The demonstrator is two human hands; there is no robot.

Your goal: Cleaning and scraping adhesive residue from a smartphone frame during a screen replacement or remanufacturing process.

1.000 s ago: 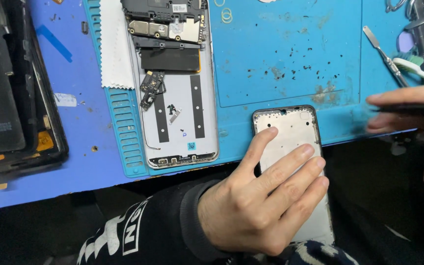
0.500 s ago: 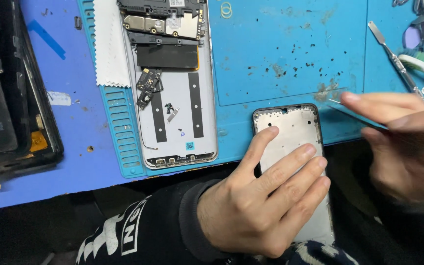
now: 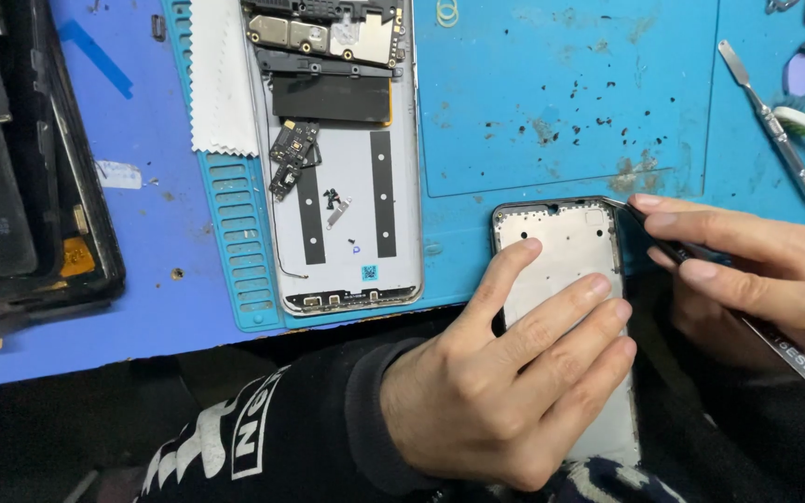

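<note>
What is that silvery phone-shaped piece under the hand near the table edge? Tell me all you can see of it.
The phone frame is a flat, rounded-corner rectangle with a pale silvery, metal-looking inner face and a thin dark rim. It lies face up, its top end on the blue mat, its lower end jutting past the table edge toward the person. The left hand lies flat on it, fingers spread, covering much of its middle. The right hand holds tweezers whose tip meets its top right corner. No screen or parts are fitted.

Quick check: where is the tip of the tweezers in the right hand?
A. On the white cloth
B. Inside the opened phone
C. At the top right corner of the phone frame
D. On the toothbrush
C: the right hand holds the tweezers with their tip at the top right corner of the phone frame, which the left hand presses down.
</note>
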